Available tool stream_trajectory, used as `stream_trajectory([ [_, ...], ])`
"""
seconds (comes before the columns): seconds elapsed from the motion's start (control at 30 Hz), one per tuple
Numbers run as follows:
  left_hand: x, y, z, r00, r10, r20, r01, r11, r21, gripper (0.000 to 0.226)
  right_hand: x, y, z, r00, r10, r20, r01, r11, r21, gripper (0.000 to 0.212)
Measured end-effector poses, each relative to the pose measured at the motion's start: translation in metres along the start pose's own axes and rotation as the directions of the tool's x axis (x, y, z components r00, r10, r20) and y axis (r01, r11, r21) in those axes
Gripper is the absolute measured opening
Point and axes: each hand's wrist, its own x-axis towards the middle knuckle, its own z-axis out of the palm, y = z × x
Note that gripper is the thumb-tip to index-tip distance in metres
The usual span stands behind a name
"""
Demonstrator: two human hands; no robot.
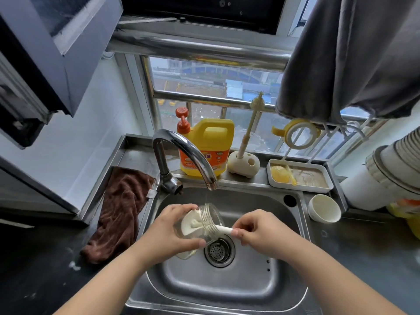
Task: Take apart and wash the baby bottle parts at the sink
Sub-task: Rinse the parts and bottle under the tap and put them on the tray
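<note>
The clear baby bottle lies tilted over the middle of the sink, above the drain, gripped round its body by the left hand. The right hand pinches the white brush handle, its head inside the bottle, under the faucet.

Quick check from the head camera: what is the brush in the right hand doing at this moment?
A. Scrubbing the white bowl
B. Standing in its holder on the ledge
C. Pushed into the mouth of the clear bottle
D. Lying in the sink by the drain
C: the right hand pinches the brush handle, and its head is inside the clear bottle gripped by the left hand over the sink.
</note>
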Motion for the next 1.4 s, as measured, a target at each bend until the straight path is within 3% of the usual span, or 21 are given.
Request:
stream_trajectory([
  [0.1, -0.002, -0.007, -0.008, 0.994, -0.107, 0.014, 0.106, 0.945, -0.311, 0.090, -0.002, 0.006, -0.005, 1.000, -0.013, -0.005, 0.013, 0.996, 0.093, 0.010],
  [0.2, -0.004, -0.013, -0.010, 0.988, -0.135, 0.074, 0.153, 0.802, -0.577, 0.111, -0.002, 0.007, -0.005, 0.999, -0.041, 0.004, 0.039, 0.979, 0.202, 0.012],
  [0.33, -0.007, -0.013, -0.008, 0.965, -0.158, 0.208, 0.259, 0.676, -0.690, 0.101, -0.003, 0.007, -0.009, 0.997, -0.073, 0.003, 0.068, 0.948, 0.310, 0.013],
  [0.5, 0.001, -0.009, -0.010, 0.953, -0.129, 0.273, 0.300, 0.515, -0.803, 0.101, -0.006, 0.011, -0.011, 0.994, -0.099, 0.052, 0.075, 0.934, 0.349, 0.012],
  [0.6, 0.006, -0.004, -0.011, 0.936, -0.107, 0.337, 0.345, 0.481, -0.806, 0.094, -0.007, 0.013, -0.010, 0.993, -0.092, 0.076, 0.060, 0.937, 0.345, 0.011],
  [0.73, 0.006, -0.006, -0.015, 0.926, -0.199, 0.322, 0.379, 0.487, -0.787, 0.102, -0.006, 0.018, -0.009, 0.995, -0.036, 0.095, 0.001, 0.940, 0.341, 0.011],
  [0.87, 0.005, -0.005, -0.018, 0.942, -0.275, 0.193, 0.329, 0.645, -0.690, 0.104, -0.003, 0.029, -0.008, 0.996, 0.086, 0.016, -0.088, 0.985, 0.151, 0.013],
  [0.97, 0.006, 0.002, -0.020, 0.952, -0.306, 0.031, 0.260, 0.746, -0.613, 0.088, -0.003, 0.038, -0.009, 0.987, 0.151, -0.048, -0.149, 0.987, 0.054, 0.015],
  [1.07, 0.007, 0.010, -0.022, 0.963, -0.236, -0.133, 0.192, 0.940, -0.282, 0.082, -0.006, 0.043, -0.012, 0.976, 0.200, -0.082, -0.204, 0.978, -0.046, 0.018],
  [1.13, 0.008, 0.015, -0.021, 0.965, -0.150, -0.216, 0.143, 0.989, -0.047, 0.086, -0.008, 0.046, -0.011, 0.968, 0.228, -0.106, -0.238, 0.966, -0.097, 0.017],
  [1.27, 0.009, 0.022, -0.020, 0.965, 0.011, -0.262, 0.075, 0.946, 0.314, 0.104, -0.012, 0.047, -0.007, 0.957, 0.249, -0.146, -0.268, 0.955, -0.129, 0.015],
  [1.4, 0.005, 0.028, -0.018, 0.974, 0.126, -0.191, 0.013, 0.802, 0.598, 0.107, -0.017, 0.044, -0.005, 0.955, 0.242, -0.172, -0.274, 0.943, -0.191, 0.013],
])
